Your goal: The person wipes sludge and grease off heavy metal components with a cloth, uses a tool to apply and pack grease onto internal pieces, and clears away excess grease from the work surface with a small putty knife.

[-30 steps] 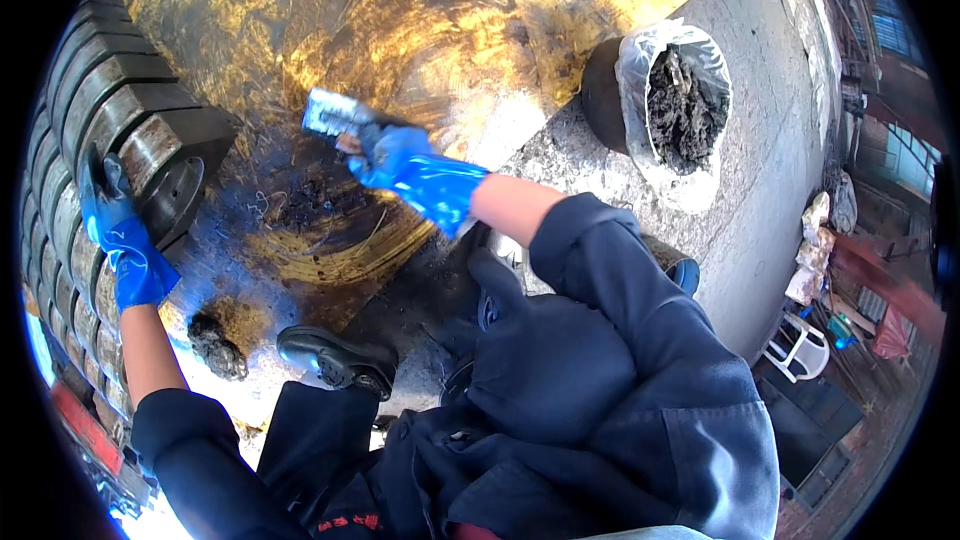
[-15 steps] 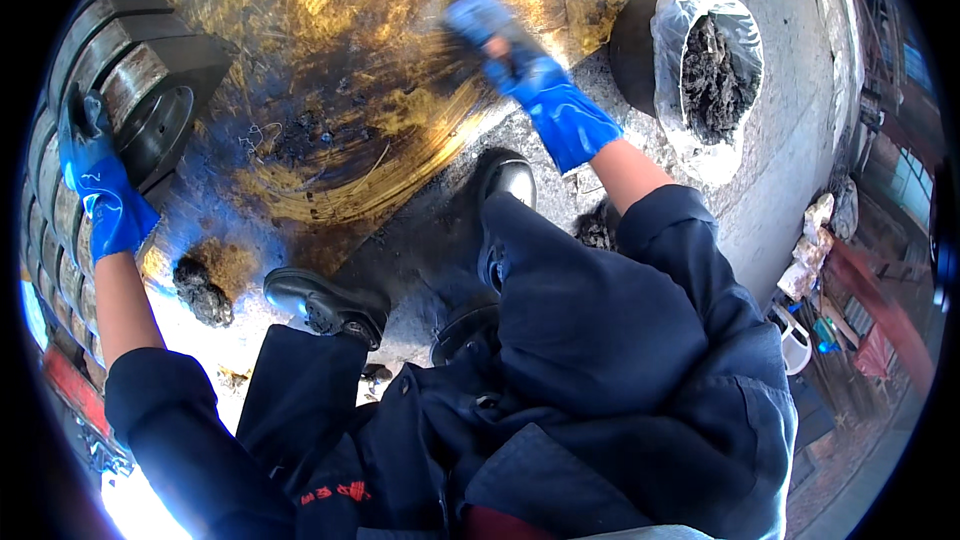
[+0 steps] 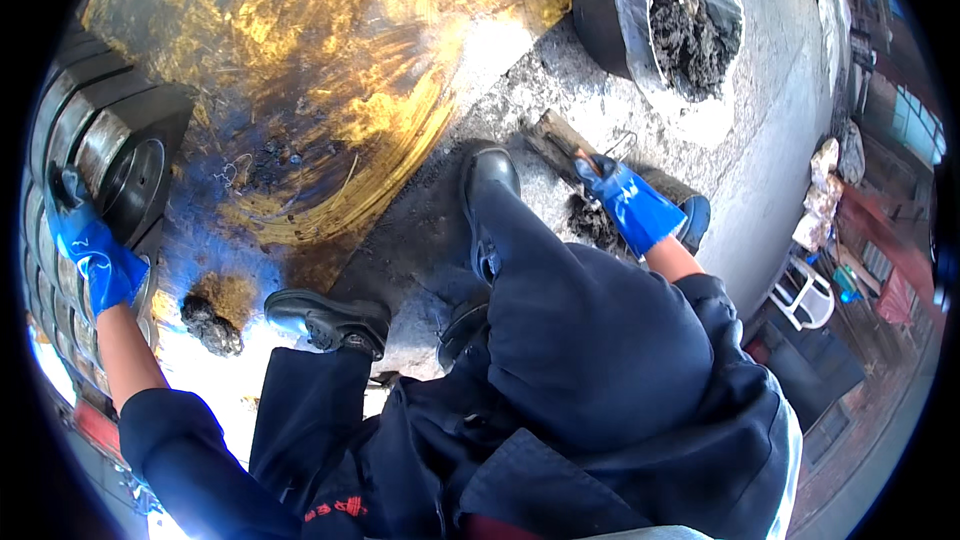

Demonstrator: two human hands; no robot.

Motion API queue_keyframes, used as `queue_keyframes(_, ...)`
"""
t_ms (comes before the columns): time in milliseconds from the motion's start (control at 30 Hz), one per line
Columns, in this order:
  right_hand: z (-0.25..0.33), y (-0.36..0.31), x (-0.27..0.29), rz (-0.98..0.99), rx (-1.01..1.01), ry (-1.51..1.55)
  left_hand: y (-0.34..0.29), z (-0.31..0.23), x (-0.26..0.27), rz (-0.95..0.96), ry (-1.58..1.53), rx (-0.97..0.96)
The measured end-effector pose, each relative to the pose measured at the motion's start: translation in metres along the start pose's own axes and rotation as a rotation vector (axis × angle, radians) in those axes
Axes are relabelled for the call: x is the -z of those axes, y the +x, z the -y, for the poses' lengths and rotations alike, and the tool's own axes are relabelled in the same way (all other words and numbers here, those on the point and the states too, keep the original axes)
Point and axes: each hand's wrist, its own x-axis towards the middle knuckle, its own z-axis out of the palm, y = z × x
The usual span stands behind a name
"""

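Observation:
My left hand (image 3: pixel 90 240), in a blue rubber glove with dirty fingertips, rests with its fingers stretched along a stack of dark metal blocks (image 3: pixel 105 145); one block shows a round bore. My right hand (image 3: pixel 630 202), also in a blue glove, is curled low near a worn wooden piece (image 3: pixel 553 140) on the floor. A small brownish bit shows at its fingertips, but what it holds, if anything, I cannot make out. Beside that hand lies a dark clump (image 3: pixel 592 222). A yellow, black-smeared sheet (image 3: pixel 330 70) spreads ahead of my boots.
A dark bin (image 3: pixel 603 20) with a clear plastic liner holds black, greasy waste (image 3: pixel 690 35) at the far right. Another dark clump (image 3: pixel 210 325) lies by my left boot (image 3: pixel 325 320). My right boot (image 3: pixel 490 170) stands near the sheet's edge. A white plastic chair (image 3: pixel 803 295) is at the right.
My right hand has come back from above the yellow sheet, moving right and nearer, down to the wooden piece. My left hand stays on the metal blocks. The whole view has shifted slightly.

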Motion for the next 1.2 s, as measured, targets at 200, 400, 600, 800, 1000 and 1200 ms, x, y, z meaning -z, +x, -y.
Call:
queue_keyframes(200,0.011,0.016,-0.017,-0.003,-0.010,0.005,0.002,0.006,-0.006,0.007,-0.046,-0.006)
queue_keyframes(400,0.042,0.027,-0.012,0.123,-0.088,-0.065,0.001,0.001,-0.003,0.024,-0.108,0.010)
queue_keyframes(600,0.050,0.030,-0.018,0.047,-0.046,-0.155,0.001,0.009,-0.002,0.010,-0.028,0.007)
queue_keyframes(800,0.060,0.036,-0.018,0.135,-0.143,-0.145,-0.001,0.011,-0.002,0.006,-0.069,0.019)
queue_keyframes(1000,0.048,0.043,-0.022,0.094,-0.101,-0.179,0.002,0.016,-0.003,0.016,0.047,-0.020)
queue_keyframes(1200,0.064,0.032,-0.009,0.014,0.111,-0.117,0.001,0.023,-0.005,0.033,0.007,-0.008)
